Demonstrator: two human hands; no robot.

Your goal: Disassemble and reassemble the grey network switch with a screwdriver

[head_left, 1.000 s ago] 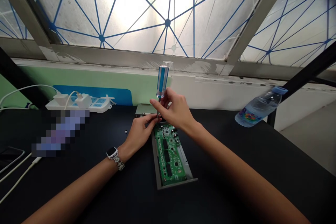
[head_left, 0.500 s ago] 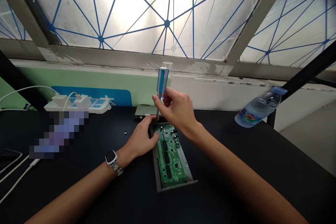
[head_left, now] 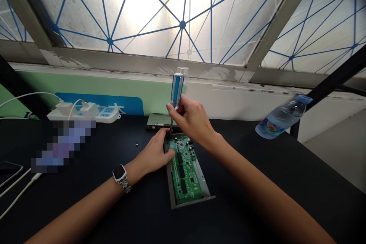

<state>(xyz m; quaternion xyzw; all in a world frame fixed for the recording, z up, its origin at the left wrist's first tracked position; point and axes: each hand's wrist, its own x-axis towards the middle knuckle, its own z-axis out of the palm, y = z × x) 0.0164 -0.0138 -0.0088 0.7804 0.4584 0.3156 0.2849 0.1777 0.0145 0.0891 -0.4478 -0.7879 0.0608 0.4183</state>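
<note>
A green circuit board [head_left: 187, 171] lies in a shallow grey metal case [head_left: 172, 194] on the black table. My right hand [head_left: 192, 116] is closed around the lower part of a screwdriver [head_left: 177, 88] with a clear and blue handle. Its shaft points down, nearly upright, at the far left corner of the board; the tip is too small to make out. My left hand [head_left: 156, 149] grips the case's left side near that corner, thumb over the board's edge, other fingertips partly hidden. A small screw [head_left: 136, 144] lies left of this hand.
Behind the case sits a flat grey metal cover or box [head_left: 158, 120]. A white power strip [head_left: 110, 115] with plugs and cables is at the back left, a phone [head_left: 10, 171] at the left edge. A water bottle [head_left: 281, 119] leans at the back right.
My left thumb has shifted slightly right and nearer along the board's edge, and the left wrist has moved a little left. The screwdriver and right hand stay almost in place.
</note>
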